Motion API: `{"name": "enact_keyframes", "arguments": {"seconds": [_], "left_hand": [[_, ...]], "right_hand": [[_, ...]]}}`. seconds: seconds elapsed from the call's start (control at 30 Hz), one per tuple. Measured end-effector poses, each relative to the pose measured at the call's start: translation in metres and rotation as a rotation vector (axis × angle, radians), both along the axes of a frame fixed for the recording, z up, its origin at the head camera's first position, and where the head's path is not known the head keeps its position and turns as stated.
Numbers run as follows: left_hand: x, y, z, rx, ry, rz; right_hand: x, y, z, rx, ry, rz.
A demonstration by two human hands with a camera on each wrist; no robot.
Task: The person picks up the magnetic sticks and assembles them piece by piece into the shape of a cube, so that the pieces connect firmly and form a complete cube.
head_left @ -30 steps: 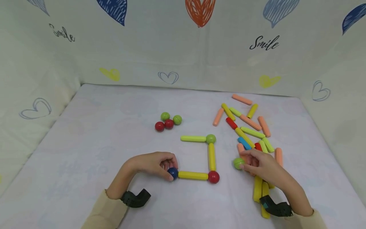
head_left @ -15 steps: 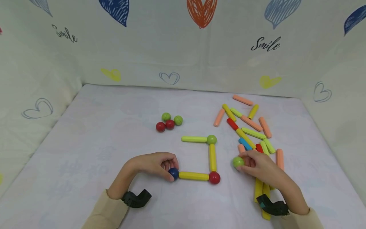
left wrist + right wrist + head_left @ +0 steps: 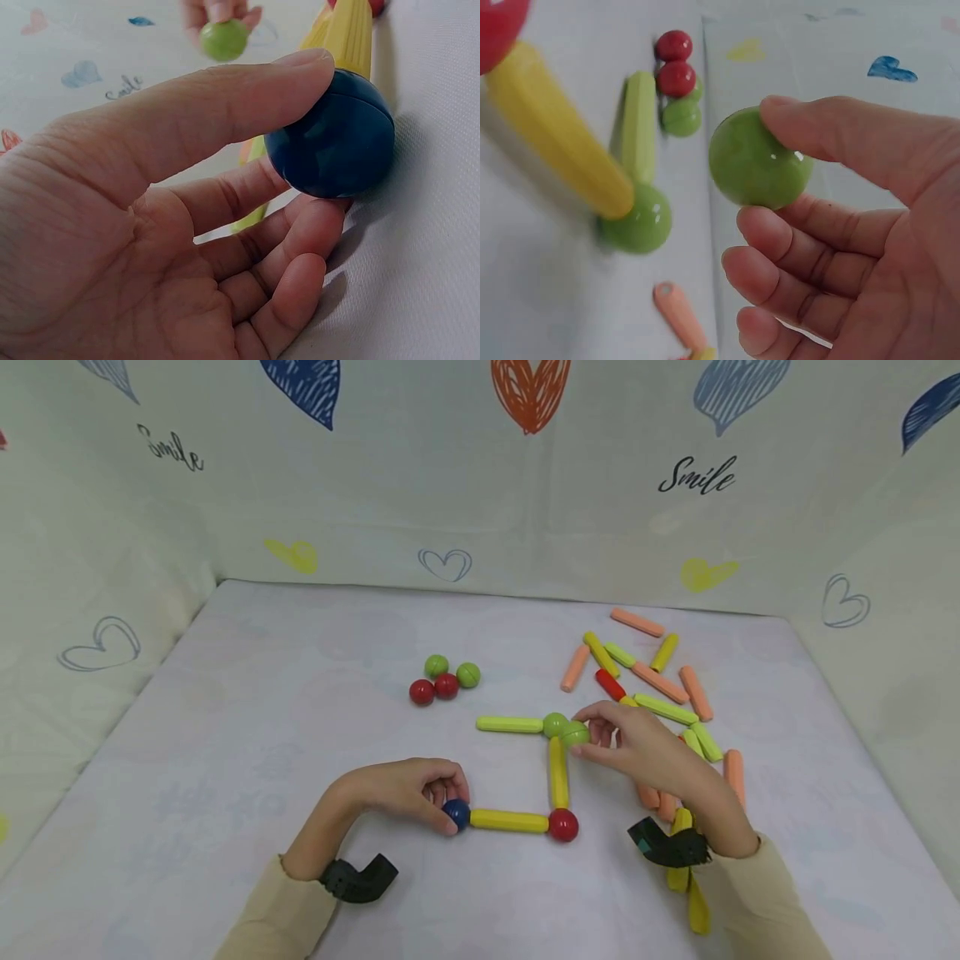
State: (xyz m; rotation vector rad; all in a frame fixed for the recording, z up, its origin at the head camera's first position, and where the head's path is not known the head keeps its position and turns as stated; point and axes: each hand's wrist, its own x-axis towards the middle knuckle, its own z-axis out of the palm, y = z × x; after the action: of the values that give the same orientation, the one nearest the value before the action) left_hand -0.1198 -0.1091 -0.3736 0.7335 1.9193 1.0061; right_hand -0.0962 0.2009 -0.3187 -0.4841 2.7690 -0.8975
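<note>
My left hand pinches a dark blue ball on the table, thumb on one side and fingers on the other. From that ball a yellow stick runs right to a red ball. A second yellow stick leads from the red ball up to a green ball, where a light green stick points left. Between thumb and fingers my right hand holds another green ball. In the right wrist view it is raised off the table, apart from the joined green ball.
Two red balls and two loose green balls sit together farther back. To the right lies a scattered pile of sticks, among them orange, light green and yellow ones, partly under the right forearm.
My right hand has carried its green ball from beside the stick pile left and away from me, toward the corner with the joined green ball. The left hand stays on the blue ball.
</note>
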Motion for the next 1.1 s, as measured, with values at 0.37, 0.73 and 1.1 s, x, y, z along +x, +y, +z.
{"name": "enact_keyframes", "arguments": {"seconds": [0.37,0.73,1.1], "left_hand": [[-0.001,0.002,-0.002,-0.001,-0.009,-0.004],[-0.001,0.001,0.001,0.021,0.014,-0.014],[0.001,0.0,-0.001,0.024,0.025,-0.016]], "right_hand": [[-0.043,-0.054,0.006,-0.083,-0.075,0.15],[-0.067,-0.084,-0.012,-0.105,-0.14,0.173],[-0.079,-0.103,-0.031,-0.086,-0.208,0.218]]}}
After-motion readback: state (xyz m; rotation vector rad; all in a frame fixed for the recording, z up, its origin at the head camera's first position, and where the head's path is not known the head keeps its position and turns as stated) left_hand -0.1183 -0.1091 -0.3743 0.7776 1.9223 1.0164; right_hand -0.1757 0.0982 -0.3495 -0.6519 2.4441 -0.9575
